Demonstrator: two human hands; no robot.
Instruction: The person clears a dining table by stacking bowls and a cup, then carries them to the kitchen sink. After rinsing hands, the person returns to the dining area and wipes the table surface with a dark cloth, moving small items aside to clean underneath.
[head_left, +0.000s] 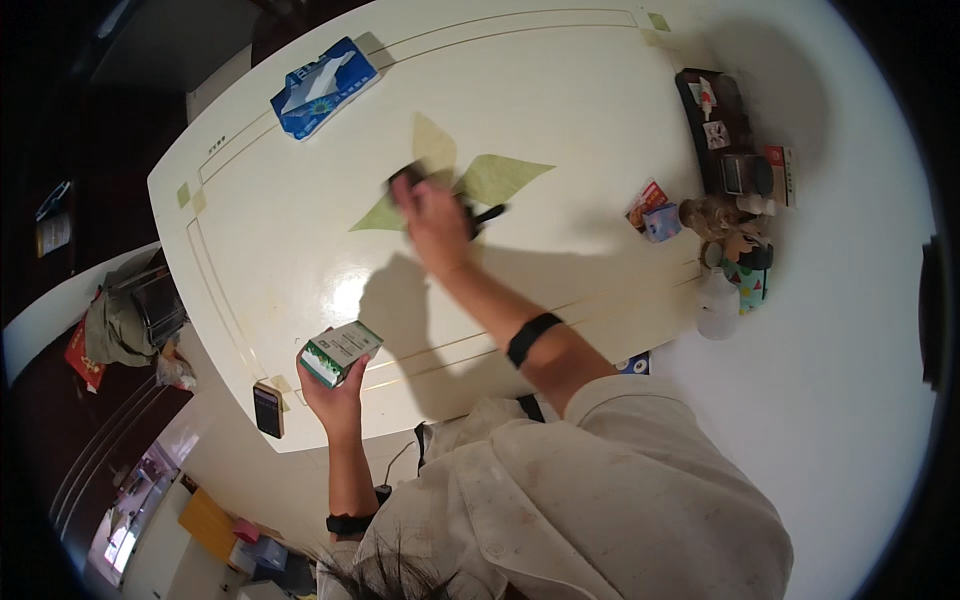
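Observation:
A small green-and-white carton [342, 352] is in my left hand [332, 398], whose fingers wrap around its sides near the table's front left edge. My right hand [435, 222] reaches out over the leaf pattern at the middle of the table. It is blurred by motion, with its fingers on a dark object [406, 178] whose kind I cannot make out. Beside and partly under that hand, a black piece with a short handle-like end [488, 214] sticks out to the right; whether it belongs to the same object is hidden.
A blue tissue pack [325, 88] lies at the far left of the pale table [580, 90]. At the near left edge is a phone [268, 410]. Small packets [655, 212], a dark tray [712, 130], jars and a whitish bottle [717, 305] crowd the right side by the wall.

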